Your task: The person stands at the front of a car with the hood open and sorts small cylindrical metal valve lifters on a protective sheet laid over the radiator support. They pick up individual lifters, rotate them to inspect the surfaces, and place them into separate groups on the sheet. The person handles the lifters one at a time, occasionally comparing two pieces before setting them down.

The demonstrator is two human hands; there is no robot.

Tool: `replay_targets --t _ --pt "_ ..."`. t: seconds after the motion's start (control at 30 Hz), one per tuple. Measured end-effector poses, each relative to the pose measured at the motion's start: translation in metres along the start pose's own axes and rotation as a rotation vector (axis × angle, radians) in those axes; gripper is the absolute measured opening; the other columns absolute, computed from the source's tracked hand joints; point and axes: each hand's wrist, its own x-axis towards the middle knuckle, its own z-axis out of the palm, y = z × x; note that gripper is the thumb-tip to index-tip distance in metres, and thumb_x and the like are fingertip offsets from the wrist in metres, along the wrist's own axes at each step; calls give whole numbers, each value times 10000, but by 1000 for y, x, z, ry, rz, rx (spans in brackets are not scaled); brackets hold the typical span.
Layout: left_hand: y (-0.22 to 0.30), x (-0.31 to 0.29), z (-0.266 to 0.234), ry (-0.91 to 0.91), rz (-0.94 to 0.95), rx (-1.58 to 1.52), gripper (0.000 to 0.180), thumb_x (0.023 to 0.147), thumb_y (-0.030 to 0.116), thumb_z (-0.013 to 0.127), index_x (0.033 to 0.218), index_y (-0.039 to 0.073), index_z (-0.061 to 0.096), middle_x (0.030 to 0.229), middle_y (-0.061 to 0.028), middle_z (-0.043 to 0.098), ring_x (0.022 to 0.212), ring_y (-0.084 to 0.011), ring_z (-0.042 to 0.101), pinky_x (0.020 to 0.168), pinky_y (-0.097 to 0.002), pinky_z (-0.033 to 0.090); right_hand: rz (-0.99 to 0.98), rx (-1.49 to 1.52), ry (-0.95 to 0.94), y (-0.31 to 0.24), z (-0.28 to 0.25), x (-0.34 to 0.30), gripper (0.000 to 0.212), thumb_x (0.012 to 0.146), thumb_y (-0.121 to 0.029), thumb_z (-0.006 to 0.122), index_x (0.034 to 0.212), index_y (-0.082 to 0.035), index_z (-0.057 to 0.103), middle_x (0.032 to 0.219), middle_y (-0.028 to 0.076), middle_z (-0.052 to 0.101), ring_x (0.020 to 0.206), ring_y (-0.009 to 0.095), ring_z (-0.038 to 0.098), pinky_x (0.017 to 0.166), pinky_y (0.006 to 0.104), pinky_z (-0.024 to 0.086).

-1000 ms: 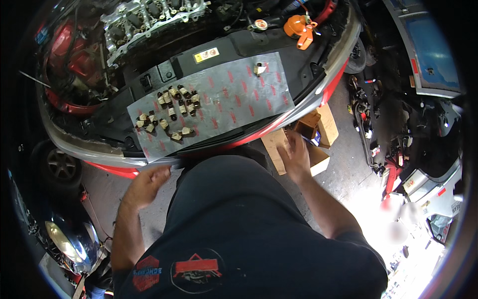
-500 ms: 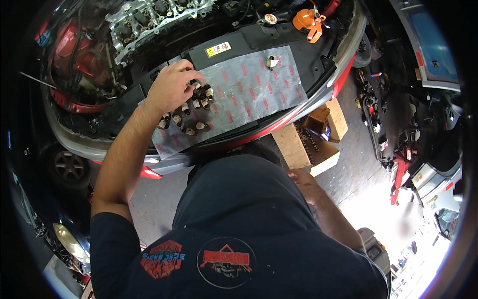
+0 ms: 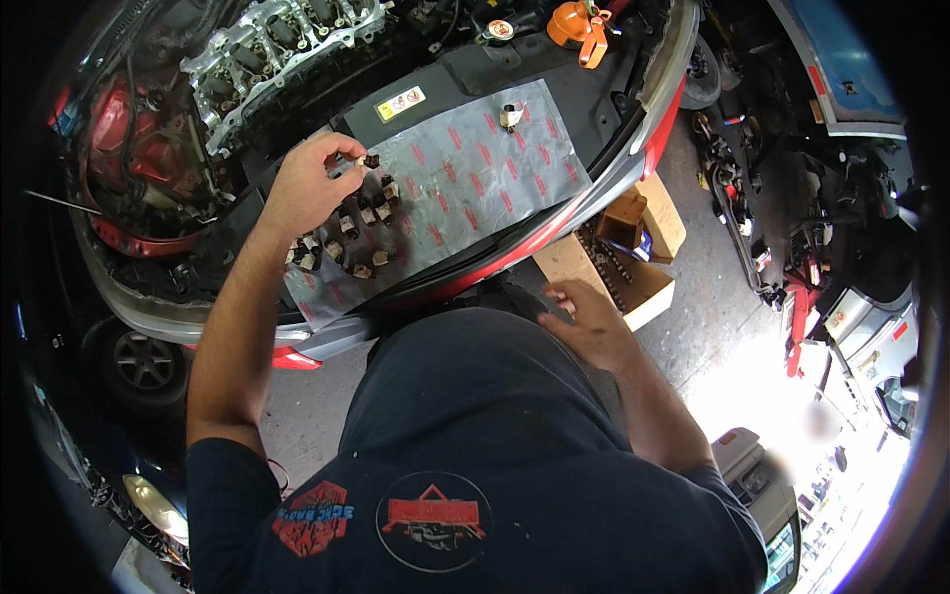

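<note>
Between the thumb and fingertips of my left hand [image 3: 315, 183] is a small dark metal part [image 3: 371, 161] with a whitish tag. The hand is over the left end of a silvery sheet [image 3: 465, 183] with red print. Several similar tagged parts [image 3: 348, 226] lie grouped on the sheet by my left wrist. One more tagged part [image 3: 510, 117] sits apart near the sheet's far right corner. Low in front of my body, my right hand [image 3: 591, 327] has its fingers loosely bent and apart, with nothing visible in them. It is beside an open cardboard box [image 3: 648, 297].
The sheet lies across a car's front panel [image 3: 435, 84], above the red bumper [image 3: 554, 238]. An exposed engine head [image 3: 267, 59] is at the far left. An orange cap with a strap [image 3: 579, 28] sits at the back right. Car parts [image 3: 732, 208] lie on the floor to the right.
My left hand has lifted from the group of parts with one part in its fingers. My right hand has come forward and its fingers show more. The whole view has shifted slightly.
</note>
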Motion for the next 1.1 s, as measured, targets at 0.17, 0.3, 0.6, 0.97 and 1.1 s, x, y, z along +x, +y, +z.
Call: replay_targets --t 0.17,0.3,0.6,0.97,1.1 --pt "34 -28 11 -9 -423 -1042 273 937 143 639 1139 -35 683 968 -37 694 851 -128 606 804 -263 481 -237 262 97 -73 -13 39 401 946 -158 724 1306 -15 620 1166 93 676 1087 155 640 970 314 513" --pt "64 -62 21 -189 -333 -1562 364 972 203 603 1234 -46 639 1065 -89 702 906 -157 631 850 -297 490 -544 342 121 -122 -14 53 430 914 -73 753 1317 -22 613 1170 82 669 1057 149 641 956 315 520" --pt "98 -85 24 -307 -221 -1773 420 993 229 578 1303 -54 600 1134 -136 690 1012 -183 645 912 -326 496 -850 340 78 -156 -19 49 659 821 -35 840 1410 -44 545 1167 77 630 1034 163 620 935 328 515" --pt "105 -84 40 -325 -225 -1917 409 955 272 570 1219 -36 626 1002 -124 685 948 -221 649 875 -379 517 -993 185 166 -158 -30 48 761 727 -61 889 1411 -32 555 1120 104 628 951 201 616 863 339 519" --pt "104 -85 41 -362 -399 -1803 438 936 296 575 1214 -39 627 966 -134 684 835 -224 650 828 -391 527 -979 194 132 -158 -31 44 714 738 -89 891 1375 -8 580 1102 117 634 946 209 625 858 339 522"
